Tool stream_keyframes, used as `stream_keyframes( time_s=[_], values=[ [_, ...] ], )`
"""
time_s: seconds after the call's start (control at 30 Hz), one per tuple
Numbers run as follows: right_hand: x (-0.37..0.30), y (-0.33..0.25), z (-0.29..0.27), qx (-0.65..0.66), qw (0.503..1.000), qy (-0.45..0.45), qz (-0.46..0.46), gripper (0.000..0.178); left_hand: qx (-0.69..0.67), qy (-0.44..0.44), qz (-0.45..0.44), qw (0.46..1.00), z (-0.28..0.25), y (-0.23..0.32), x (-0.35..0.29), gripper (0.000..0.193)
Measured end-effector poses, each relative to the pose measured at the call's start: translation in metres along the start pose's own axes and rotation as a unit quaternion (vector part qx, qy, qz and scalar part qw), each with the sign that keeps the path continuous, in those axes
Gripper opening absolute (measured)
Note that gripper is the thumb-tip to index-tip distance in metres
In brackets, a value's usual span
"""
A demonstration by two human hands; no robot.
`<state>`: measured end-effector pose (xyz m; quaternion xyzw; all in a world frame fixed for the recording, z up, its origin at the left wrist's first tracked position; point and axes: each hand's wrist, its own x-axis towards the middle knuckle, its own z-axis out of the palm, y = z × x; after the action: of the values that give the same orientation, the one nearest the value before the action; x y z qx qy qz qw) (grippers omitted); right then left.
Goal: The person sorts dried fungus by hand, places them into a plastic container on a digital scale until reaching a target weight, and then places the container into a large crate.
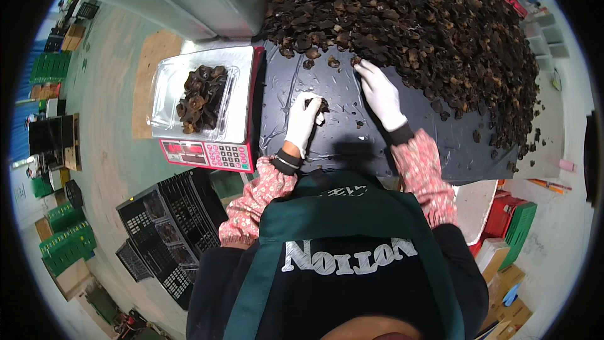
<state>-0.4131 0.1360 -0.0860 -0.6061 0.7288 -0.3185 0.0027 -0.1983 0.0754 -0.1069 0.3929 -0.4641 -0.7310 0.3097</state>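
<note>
My left hand [304,121], in a white glove, curls its fingers around dark wood ear mushrooms [324,106] just above the black table cover. Farther right, my gloved right hand [380,93] reaches to the near edge of a big heap of wood ear mushrooms [402,19]. Its fingertips close on a small brown piece [355,61]; the thumb is hardly visible. Left of my hands, a clear plastic tray [165,97] holds a cluster of the same mushrooms [202,97]. The tray rests on the metal plate of a red digital scale [207,153].
A tall translucent bin [189,0] stands behind the scale. Loose pieces [333,62] lie on the black-covered table [283,75] by the heap. Black crates [173,226] sit on the floor at lower left; a green crate [519,233] stands at right.
</note>
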Motion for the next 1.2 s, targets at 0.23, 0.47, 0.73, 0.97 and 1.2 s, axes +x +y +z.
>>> stream_keyframes(
  time_s=[0.23,0.47,0.73,0.97,1.2],
  values=[
    [0.051,0.007,0.046,-0.121,0.988,-0.092,-0.036,0.02,-0.245,0.013,-0.039,0.969,-0.039,0.009,-0.043,0.02],
    [0.068,-0.027,0.068,-0.076,0.996,-0.01,-0.047,0.019,-0.194,-0.014,-0.032,0.98,-0.045,0.004,-0.06,0.026],
    [0.063,-0.016,0.051,0.235,0.942,-0.146,0.192,0.017,-0.262,-0.039,-0.025,0.964,-0.043,-0.006,-0.064,0.028],
    [0.004,-0.062,0.034,0.67,0.623,-0.275,0.296,0.034,-0.139,0.046,-0.004,0.989,-0.033,-0.001,-0.049,0.017],
    [-0.027,-0.095,0.045,0.639,0.634,-0.31,0.305,0.041,-0.048,0.1,0.022,0.994,-0.019,-0.004,-0.032,0.017]
  ],
)
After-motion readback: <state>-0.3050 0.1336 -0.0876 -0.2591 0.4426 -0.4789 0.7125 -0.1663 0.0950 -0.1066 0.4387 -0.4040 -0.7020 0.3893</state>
